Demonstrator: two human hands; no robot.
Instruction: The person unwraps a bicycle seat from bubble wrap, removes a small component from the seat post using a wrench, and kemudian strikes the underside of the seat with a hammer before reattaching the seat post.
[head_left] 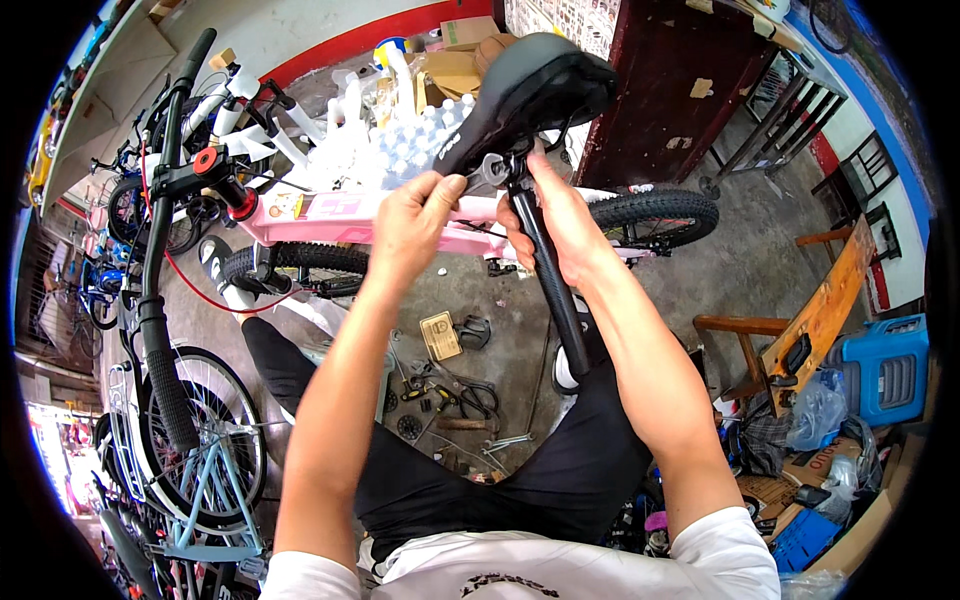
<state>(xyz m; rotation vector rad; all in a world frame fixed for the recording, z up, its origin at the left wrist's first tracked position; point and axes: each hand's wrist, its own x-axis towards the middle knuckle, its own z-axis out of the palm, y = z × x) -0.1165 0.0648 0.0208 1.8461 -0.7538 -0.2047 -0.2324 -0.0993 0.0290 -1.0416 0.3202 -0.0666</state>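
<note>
A black bicycle saddle (530, 80) on a black seat post (555, 290) is held up in front of me, tilted. My left hand (415, 225) grips a silver wrench (480, 172) set at the clamp under the saddle. My right hand (555, 215) is wrapped around the top of the seat post just below the clamp. The post's lower end rests near my right thigh.
A pink bicycle frame (330, 215) with black tyres lies across the floor ahead. A light blue bicycle (190, 440) with black handlebar grip stands at left. Tools and small parts (450, 400) litter the concrete floor. A wooden chair (790, 330), blue crate (885, 365) and clutter sit at right.
</note>
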